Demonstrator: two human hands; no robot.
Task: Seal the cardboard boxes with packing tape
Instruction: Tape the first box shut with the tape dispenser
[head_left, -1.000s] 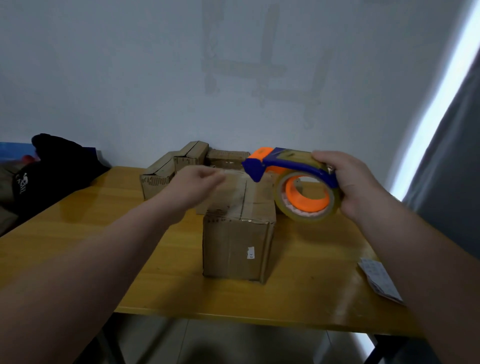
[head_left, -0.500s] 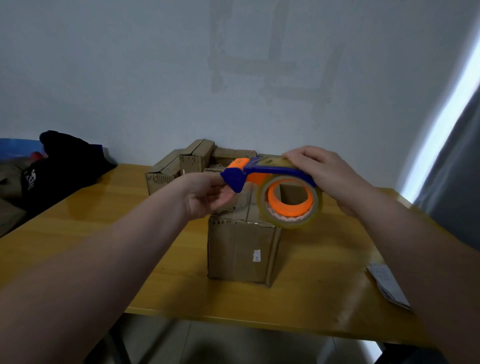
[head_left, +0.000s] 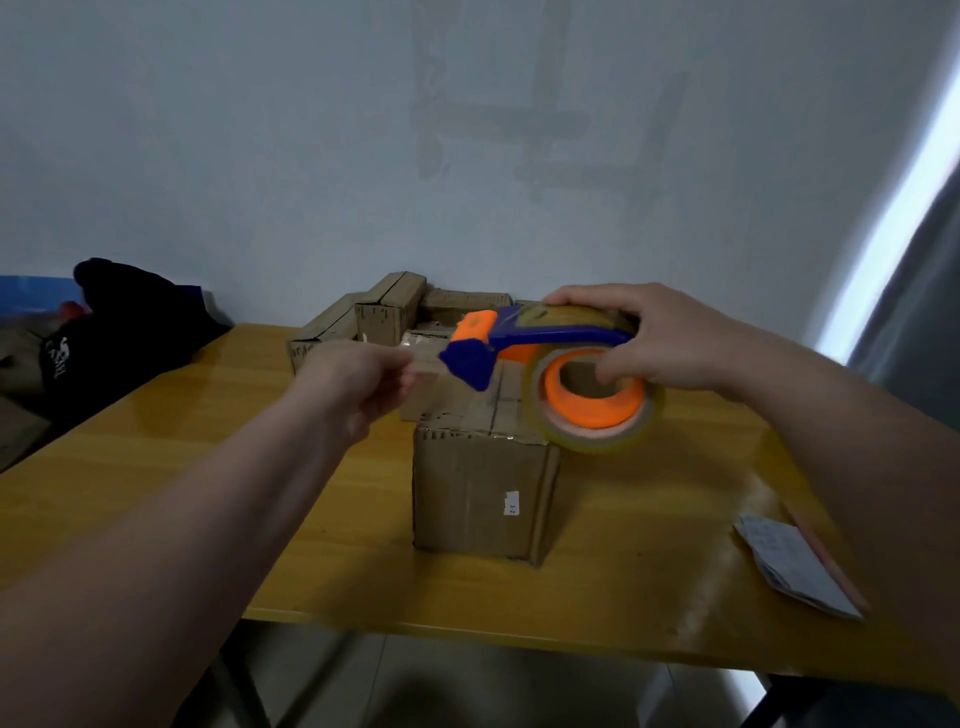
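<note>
Just now the left hand (head_left: 358, 382) has gone from reaching toward the blue nose of the tape dispenser (head_left: 524, 338), to touching it half a second ago, to drawing back leftward with a short clear strip of tape (head_left: 423, 358) pinched in its curled fingers; the right hand (head_left: 670, 338) grips the dispenser as before, fingers over the top of the handle and thumb in the orange-cored roll (head_left: 597, 421), holding it above the nearest cardboard box (head_left: 478, 493); that box stands on the yellow table (head_left: 208, 467) directly below both hands, with more boxes (head_left: 384, 312) clustered behind it against the wall; I take this to mean the free end has been found and pulled loose, so the tape is ready to be stuck down, though it touches no cardboard yet. The strip itself is transparent and blurred, so its length and edges are hard to trace; the left fingertips are hidden behind the hand; the dispenser and roll cover much of the box's top seam, so I cannot tell whether any tape already lies there; the small white label (head_left: 511, 503) on the box front and the paper slip (head_left: 795, 566) to the right are too small to read; the rear boxes are partly blocked.
</note>
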